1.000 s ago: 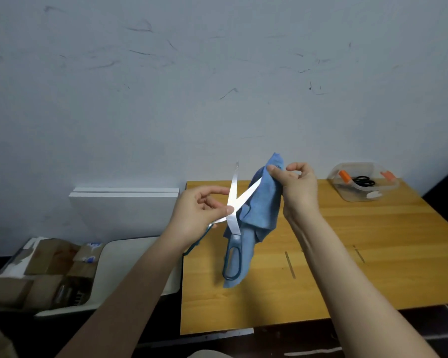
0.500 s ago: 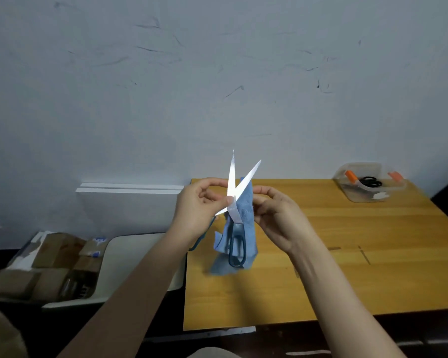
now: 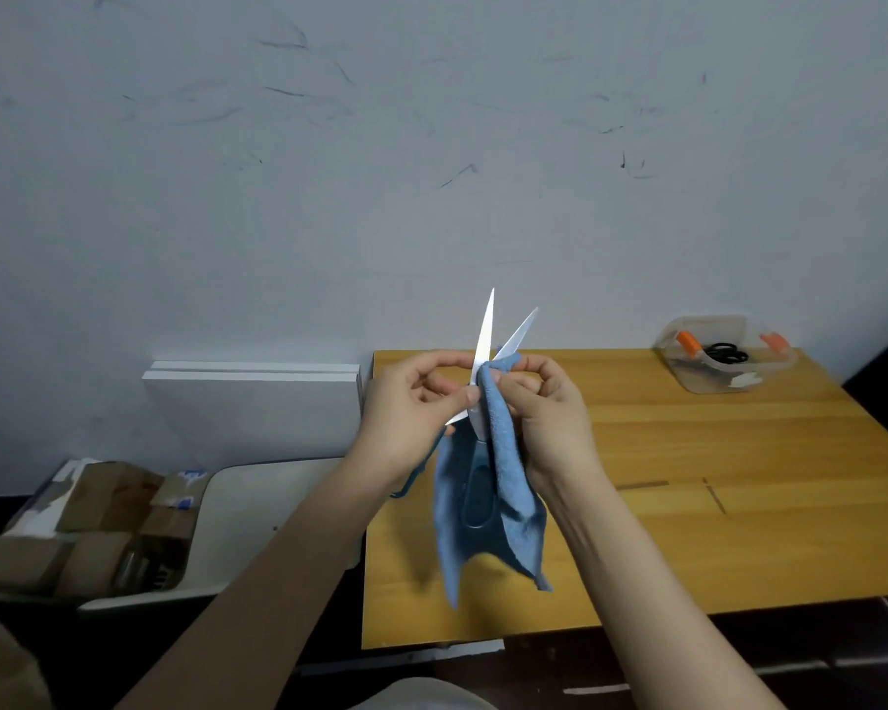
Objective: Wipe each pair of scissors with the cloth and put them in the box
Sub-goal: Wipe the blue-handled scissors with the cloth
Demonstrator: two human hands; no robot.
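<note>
While the thumb and fingertips [image 3: 463,396] of the left hand [image 3: 406,407] pinch the scissors [image 3: 484,340] just below where the blades cross, the right hand [image 3: 549,422] curls its fingers round a fold of the blue cloth [image 3: 506,484] and presses it against the blades near the pivot. Both blades stand apart and point upward (a narrow V against the wall [image 3: 431,146]). One teal handle loop hangs down in front of the cloth; the other angles off beneath the left wrist. The rest of the cloth drapes loose below the hands, above the near part of the wooden table [image 3: 739,504]. At the table's far right corner sits the clear box [image 3: 698,381] with orange clips, a black pair of scissors [image 3: 724,353] inside it. Left of the table lean white boards [image 3: 257,407], with cardboard cartons [image 3: 93,515] lower down.
</note>
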